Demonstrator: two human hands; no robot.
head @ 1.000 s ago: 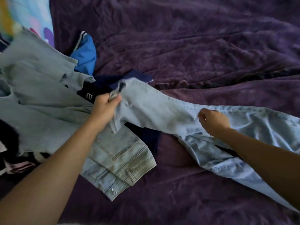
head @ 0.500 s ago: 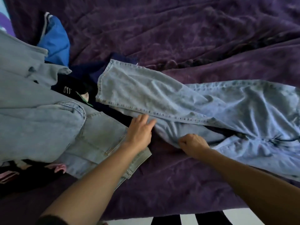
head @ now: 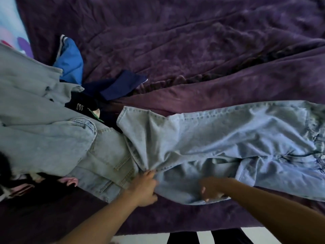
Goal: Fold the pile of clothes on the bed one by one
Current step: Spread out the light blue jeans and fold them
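A pair of light blue jeans (head: 219,138) lies stretched across the purple bed, waistband at the right edge, legs pointing left. My left hand (head: 144,187) grips the jeans at the near leg's hem edge, thumb and fingers curled round the cloth. My right hand (head: 209,189) rests on the lower leg near its hem, fingers curled into the denim. The pile of clothes (head: 40,131) sits at the left, topped by more light denim.
The purple bedspread (head: 193,50) is rumpled with a raised fold across the middle. In the pile lie a bright blue garment (head: 70,62), a navy one (head: 119,87), black and pink pieces. The bed's near edge and a white floor (head: 144,238) show at the bottom.
The jeans have been drawn closer to me and to the right, off the pile. My left hand went from lying flat to gripping the leg's edge; my right hand moved right along the lower leg.
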